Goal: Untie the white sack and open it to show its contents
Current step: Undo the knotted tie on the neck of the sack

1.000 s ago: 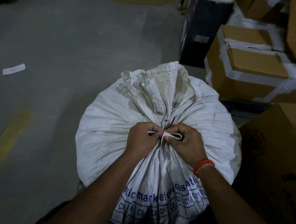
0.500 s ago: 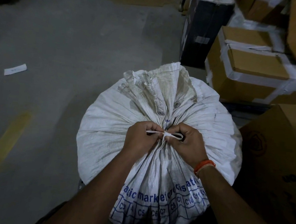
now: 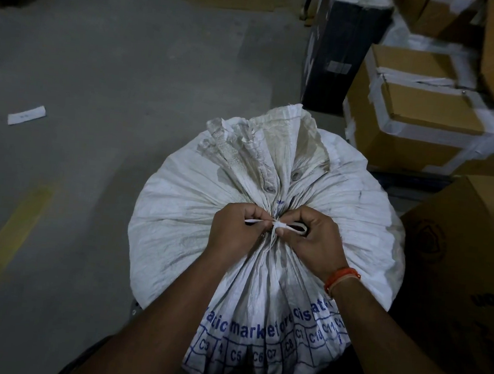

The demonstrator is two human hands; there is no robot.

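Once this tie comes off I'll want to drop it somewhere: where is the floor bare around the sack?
Bare concrete floor lies left of the white sack, between the paper slip and the yellow line. The right is crowded: taped cardboard boxes and a black box stand close.

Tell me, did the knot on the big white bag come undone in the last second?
No, hardly anything changed. The left hand and right hand pinch the white tie just as before, a strand on each side, and the knot is tight. The white sack remains gathered shut and in the same spot; the paper slip lies where it was.
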